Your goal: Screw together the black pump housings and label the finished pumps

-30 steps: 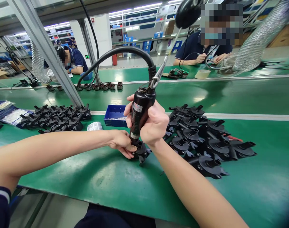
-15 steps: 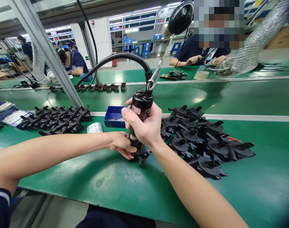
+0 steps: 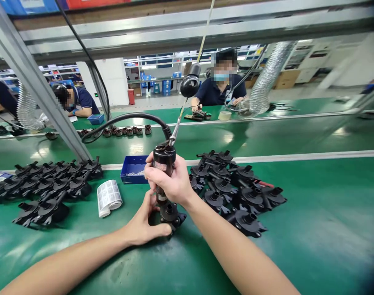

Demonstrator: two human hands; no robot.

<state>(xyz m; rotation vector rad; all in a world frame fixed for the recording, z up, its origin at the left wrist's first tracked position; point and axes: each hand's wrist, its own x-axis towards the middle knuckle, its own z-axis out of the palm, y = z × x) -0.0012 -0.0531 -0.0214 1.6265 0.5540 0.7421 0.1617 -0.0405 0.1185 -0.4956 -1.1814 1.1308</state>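
Observation:
My right hand [image 3: 171, 178] is wrapped round a black electric screwdriver [image 3: 165, 155], held upright with its lower end at a black plastic housing [image 3: 170, 214]. A cable and a metal hook join the tool's top. My left hand [image 3: 145, 223] grips the housing from the left, thumb at its near side and fingers behind by the tool's lower end. The tool's tip is hidden. Behind my hands sits a blue tray [image 3: 134, 178] of small metal parts. A roll of printed labels [image 3: 109, 197] lies to the left.
Black housings stand in groups at the left [image 3: 45, 209] and right [image 3: 247, 221]. A slanting metal post [image 3: 48, 94] rises at the back left. A black lamp-like part [image 3: 190, 85] hangs above. Across the green bench [image 3: 313, 205] sit two people.
The view has shifted and tilted up. My left hand has changed its hold, its thumb now spread along the near side of the housing. The right hand still holds the screwdriver.

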